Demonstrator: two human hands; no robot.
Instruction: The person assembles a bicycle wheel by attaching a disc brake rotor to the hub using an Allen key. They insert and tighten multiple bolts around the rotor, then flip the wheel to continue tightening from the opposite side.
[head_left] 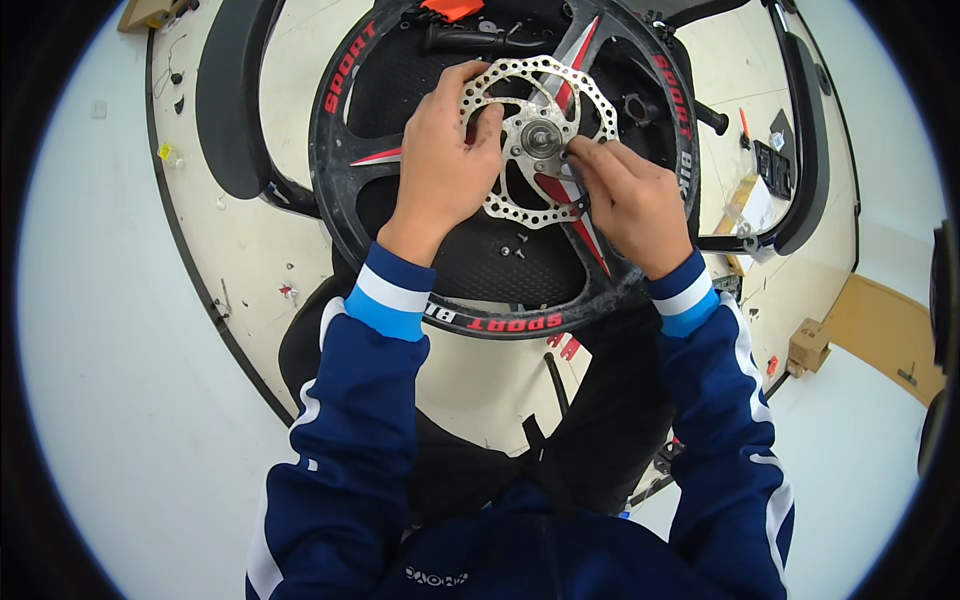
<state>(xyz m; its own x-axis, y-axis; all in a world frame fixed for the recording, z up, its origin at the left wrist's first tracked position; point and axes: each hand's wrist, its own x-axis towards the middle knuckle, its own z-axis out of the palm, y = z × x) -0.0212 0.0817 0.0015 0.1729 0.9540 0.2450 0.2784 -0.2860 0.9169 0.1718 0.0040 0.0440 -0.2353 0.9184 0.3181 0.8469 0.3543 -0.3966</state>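
A silver brake disc (535, 216) with a perforated rim lies over the hub (542, 139) of a black wheel (335, 200) with red and white spoke accents. My left hand (445, 160) is closed around the disc's left edge, thumb on its face and fingers over the rim. Just right of the hub, my right hand (632, 200) is pinched against the disc. Whatever sits between its fingertips is too small and covered to make out. Several small screws (512, 248) lie below the disc, on the black chair seat (490, 278) seen between the spokes.
Black armrests (235, 100) flank the wheel. A black handlebar grip (480, 40) and an orange piece (452, 8) lie near its far side. On the floor to the right are a dark tool case (772, 168) and a cardboard box (808, 345). My legs are beneath the wheel's near edge.
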